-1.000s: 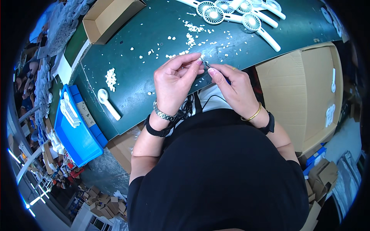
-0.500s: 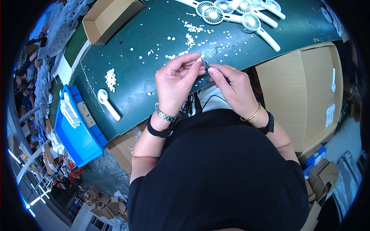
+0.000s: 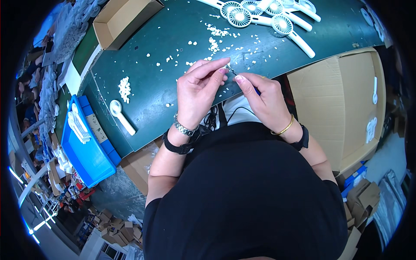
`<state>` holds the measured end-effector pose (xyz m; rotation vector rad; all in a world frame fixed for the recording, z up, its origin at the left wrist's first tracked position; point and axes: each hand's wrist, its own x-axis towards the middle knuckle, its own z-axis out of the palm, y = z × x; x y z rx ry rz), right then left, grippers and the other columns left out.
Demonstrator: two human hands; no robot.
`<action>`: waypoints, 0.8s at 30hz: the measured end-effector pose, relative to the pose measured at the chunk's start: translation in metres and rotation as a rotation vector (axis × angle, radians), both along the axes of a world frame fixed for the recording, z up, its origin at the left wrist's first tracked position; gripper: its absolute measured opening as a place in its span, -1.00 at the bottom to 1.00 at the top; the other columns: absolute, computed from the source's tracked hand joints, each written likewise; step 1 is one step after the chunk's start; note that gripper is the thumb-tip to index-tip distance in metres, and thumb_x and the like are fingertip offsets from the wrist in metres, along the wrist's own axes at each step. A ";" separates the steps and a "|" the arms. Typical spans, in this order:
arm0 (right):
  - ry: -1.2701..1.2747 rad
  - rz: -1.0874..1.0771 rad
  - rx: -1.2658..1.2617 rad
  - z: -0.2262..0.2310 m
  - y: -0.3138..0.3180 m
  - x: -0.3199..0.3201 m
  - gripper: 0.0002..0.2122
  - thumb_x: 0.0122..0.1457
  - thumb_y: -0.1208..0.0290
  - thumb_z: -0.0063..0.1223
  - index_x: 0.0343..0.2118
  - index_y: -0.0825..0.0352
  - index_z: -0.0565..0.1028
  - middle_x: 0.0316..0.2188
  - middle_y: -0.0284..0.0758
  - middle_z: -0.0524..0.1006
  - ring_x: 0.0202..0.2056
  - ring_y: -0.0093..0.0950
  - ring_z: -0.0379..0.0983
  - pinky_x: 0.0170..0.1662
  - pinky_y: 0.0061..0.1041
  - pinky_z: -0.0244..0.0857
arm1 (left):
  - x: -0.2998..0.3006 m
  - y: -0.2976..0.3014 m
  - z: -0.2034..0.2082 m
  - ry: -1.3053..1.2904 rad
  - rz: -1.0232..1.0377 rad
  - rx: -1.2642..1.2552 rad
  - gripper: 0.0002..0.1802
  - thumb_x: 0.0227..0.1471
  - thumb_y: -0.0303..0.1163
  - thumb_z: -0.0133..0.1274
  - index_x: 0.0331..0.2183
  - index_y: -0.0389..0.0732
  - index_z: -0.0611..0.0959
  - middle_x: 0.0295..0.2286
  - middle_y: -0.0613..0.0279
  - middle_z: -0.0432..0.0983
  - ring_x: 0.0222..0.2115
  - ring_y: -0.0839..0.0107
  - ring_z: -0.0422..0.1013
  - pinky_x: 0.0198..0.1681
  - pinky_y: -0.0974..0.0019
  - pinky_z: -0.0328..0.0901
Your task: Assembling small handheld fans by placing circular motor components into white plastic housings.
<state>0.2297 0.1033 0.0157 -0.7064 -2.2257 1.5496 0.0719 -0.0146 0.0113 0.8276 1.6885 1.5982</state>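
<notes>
Over the near edge of the green table my two hands meet. My left hand (image 3: 200,84) is closed in a pinch on a small white piece (image 3: 227,66), mostly covered by the fingers. My right hand (image 3: 262,93) is wrapped round a small hand tool (image 3: 234,72) with a dark metal tip and a bit of blue handle; its exact kind is hidden. The tip points at the white piece, and I cannot tell whether they touch. Small white bits (image 3: 214,43) lie scattered beyond my hands, with a little pile (image 3: 125,89) of them to the left.
One white handheld fan (image 3: 122,117) lies on the table (image 3: 147,95) at left, with several more fans (image 3: 282,25) heaped at the far side. A blue tray (image 3: 93,162) holds white parts. Cardboard boxes stand far left (image 3: 104,34) and right (image 3: 320,99).
My left hand has shifted slightly, its index finger now stretched further out. The tool tip and the left fingertips are a little farther apart.
</notes>
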 end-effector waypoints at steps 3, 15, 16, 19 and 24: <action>-0.044 0.008 -0.050 0.003 0.001 0.001 -0.71 0.46 0.33 0.08 -0.03 0.51 0.63 -0.35 -0.19 0.67 -0.36 -0.50 0.58 -0.21 -0.49 0.45 | 0.003 0.001 0.002 -0.257 0.085 0.049 -0.80 0.28 -0.63 0.17 -0.07 -0.45 0.67 -0.23 0.09 0.70 -0.27 0.49 0.64 -0.14 0.45 0.57; 0.006 0.050 -0.095 -0.009 0.003 0.000 -0.66 0.49 0.28 0.02 0.05 0.50 0.61 -0.30 -0.22 0.66 -0.34 -0.54 0.56 -0.21 -0.55 0.45 | 0.000 -0.002 -0.003 -0.288 0.098 0.036 -0.78 0.23 -0.62 0.24 -0.08 -0.41 0.66 -0.24 0.13 0.69 -0.29 0.52 0.61 -0.17 0.46 0.54; 0.006 0.049 -0.095 -0.009 0.003 0.000 -0.66 0.49 0.28 0.02 0.05 0.50 0.61 -0.30 -0.22 0.66 -0.34 -0.54 0.56 -0.21 -0.55 0.45 | 0.000 -0.002 -0.004 -0.288 0.097 0.036 -0.78 0.23 -0.62 0.24 -0.08 -0.41 0.66 -0.24 0.13 0.69 -0.29 0.52 0.61 -0.17 0.46 0.54; 0.002 0.056 -0.145 -0.008 0.003 0.000 -0.67 0.49 0.28 0.02 0.03 0.49 0.62 -0.34 -0.24 0.65 -0.36 -0.56 0.55 -0.22 -0.56 0.44 | 0.000 -0.003 -0.006 -0.327 0.095 0.049 -0.78 0.23 -0.61 0.24 -0.08 -0.40 0.66 -0.24 0.14 0.69 -0.30 0.52 0.60 -0.16 0.46 0.54; -0.010 0.060 -0.159 -0.007 0.003 0.001 -0.67 0.48 0.28 0.04 0.01 0.48 0.64 -0.37 -0.27 0.63 -0.39 -0.58 0.52 -0.26 -0.56 0.42 | -0.001 -0.003 -0.005 -0.351 0.095 0.042 -0.78 0.22 -0.61 0.25 -0.08 -0.40 0.66 -0.24 0.15 0.69 -0.29 0.52 0.60 -0.15 0.46 0.54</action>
